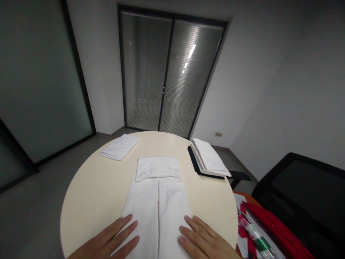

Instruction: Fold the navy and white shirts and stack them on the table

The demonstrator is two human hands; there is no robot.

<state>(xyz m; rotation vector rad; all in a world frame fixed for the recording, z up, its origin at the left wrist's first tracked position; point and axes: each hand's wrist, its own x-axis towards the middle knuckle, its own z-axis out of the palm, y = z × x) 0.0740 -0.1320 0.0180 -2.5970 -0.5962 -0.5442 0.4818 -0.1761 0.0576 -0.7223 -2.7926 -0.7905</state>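
A long white cloth lies flat on the round cream table, its far end folded over in a wide flap and a seam or slit running down its middle. My left hand rests on its left edge with the fingers spread. On the right edge lies my right hand, fingers also apart, palm down. Neither hand grips anything. The near end of the cloth runs out of view at the bottom.
On the table, a folded white cloth lies at the back left. A stack of folded white cloths over dark fabric sits at the back right. Right of the table stands a black chair beside red items.
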